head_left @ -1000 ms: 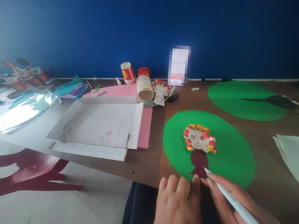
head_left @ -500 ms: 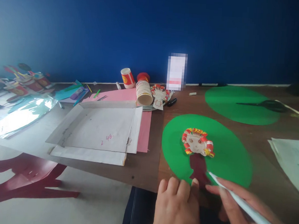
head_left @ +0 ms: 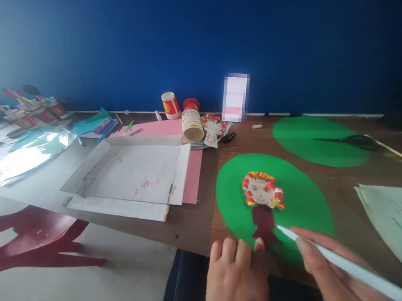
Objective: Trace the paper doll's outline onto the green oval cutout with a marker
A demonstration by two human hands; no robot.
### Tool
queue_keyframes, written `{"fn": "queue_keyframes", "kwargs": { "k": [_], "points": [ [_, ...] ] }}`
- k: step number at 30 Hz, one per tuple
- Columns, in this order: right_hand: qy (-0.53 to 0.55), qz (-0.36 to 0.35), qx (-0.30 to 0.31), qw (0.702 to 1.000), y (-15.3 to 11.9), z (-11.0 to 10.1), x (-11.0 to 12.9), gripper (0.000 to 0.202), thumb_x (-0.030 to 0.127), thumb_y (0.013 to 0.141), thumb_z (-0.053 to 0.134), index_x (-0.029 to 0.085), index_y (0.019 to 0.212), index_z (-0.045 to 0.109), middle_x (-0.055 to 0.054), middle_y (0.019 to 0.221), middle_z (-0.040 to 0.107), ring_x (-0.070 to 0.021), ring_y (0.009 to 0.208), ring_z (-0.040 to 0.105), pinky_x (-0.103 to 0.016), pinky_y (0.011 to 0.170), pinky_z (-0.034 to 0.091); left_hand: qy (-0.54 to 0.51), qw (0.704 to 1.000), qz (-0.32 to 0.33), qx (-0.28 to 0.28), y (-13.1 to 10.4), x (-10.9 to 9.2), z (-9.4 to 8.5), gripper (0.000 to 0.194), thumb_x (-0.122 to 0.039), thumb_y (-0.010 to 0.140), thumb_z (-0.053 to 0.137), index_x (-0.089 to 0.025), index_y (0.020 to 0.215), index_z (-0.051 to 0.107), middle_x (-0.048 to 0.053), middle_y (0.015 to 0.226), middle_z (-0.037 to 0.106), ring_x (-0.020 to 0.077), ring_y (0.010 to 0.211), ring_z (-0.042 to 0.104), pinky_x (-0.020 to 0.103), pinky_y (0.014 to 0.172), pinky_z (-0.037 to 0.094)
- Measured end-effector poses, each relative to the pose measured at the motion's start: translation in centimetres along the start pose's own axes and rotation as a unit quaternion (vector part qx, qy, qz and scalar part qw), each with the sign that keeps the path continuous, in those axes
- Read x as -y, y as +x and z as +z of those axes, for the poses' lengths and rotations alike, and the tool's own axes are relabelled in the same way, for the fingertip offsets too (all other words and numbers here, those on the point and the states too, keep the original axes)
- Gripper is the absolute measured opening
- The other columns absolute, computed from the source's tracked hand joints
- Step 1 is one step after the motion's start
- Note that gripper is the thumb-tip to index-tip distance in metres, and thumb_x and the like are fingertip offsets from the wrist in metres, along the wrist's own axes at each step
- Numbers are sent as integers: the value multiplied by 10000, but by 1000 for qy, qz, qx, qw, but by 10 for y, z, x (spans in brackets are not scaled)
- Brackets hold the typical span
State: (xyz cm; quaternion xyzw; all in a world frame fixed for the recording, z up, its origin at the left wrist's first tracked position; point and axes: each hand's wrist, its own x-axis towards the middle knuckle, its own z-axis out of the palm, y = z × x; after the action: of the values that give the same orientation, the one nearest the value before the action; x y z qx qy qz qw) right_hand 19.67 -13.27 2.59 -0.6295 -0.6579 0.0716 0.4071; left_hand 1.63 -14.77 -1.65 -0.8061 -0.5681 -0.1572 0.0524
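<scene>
Head camera: the left hand (head_left: 238, 279) lies back up, fingers together (any grip hidden), thumb at the maroon cutout (head_left: 263, 221)'s six-o'clock edge, on a green disc (head_left: 304, 199). The right hand (head_left: 346, 284), at four o'clock, pinches a white pen (head_left: 348, 263), tip toward ten.

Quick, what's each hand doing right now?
Left hand: at the green oval paper; grip can't be told.
Right hand: closed on a slim white pen.

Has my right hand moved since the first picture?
Yes: the right hand has shifted to the right, judged against the green circle.
</scene>
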Motion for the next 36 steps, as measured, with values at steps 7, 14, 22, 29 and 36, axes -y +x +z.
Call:
{"fn": "queue_keyframes", "kwargs": {
  "k": [7,14,22,29,36],
  "points": [
    [78,-27,57,995,20,16,24,208,426,995,631,306,948,794,27,853,836,-168,677,798,-213,700,657,-8,999,1,31,5,-5,-3,143,-289,1029,662,-252,1141,742,29,816,569,217,758,512,377,699,452],
    [55,-73,71,993,19,23,19,196,373,1010,610,296,919,765,59,808,825,-127,651,790,-142,622,612,-21,1000,12,14,5,-2,-2,103,-298,1003,685,-248,1071,745,32,791,567,220,744,505,379,696,445],
    [41,-96,65,992,21,23,22,177,350,1020,609,295,926,749,74,800,822,-111,649,787,-117,630,600,-40,999,2,-16,5,-2,-2,81,-286,1005,675,-250,1042,738,29,804,564,222,749,497,380,699,427],
    [40,-87,77,992,19,26,17,223,389,1026,600,282,912,759,23,819,828,-150,672,797,-170,625,622,-23,999,15,27,2,-1,2,84,-280,1003,669,-248,1043,736,37,818,556,226,763,496,381,701,422],
    [19,-84,70,994,20,27,20,285,422,1026,559,280,868,750,8,787,823,-173,650,795,-205,609,631,-4,999,30,27,4,-1,-3,104,-324,1011,680,-248,1051,738,30,827,550,221,764,485,386,714,413]
  ]
}}
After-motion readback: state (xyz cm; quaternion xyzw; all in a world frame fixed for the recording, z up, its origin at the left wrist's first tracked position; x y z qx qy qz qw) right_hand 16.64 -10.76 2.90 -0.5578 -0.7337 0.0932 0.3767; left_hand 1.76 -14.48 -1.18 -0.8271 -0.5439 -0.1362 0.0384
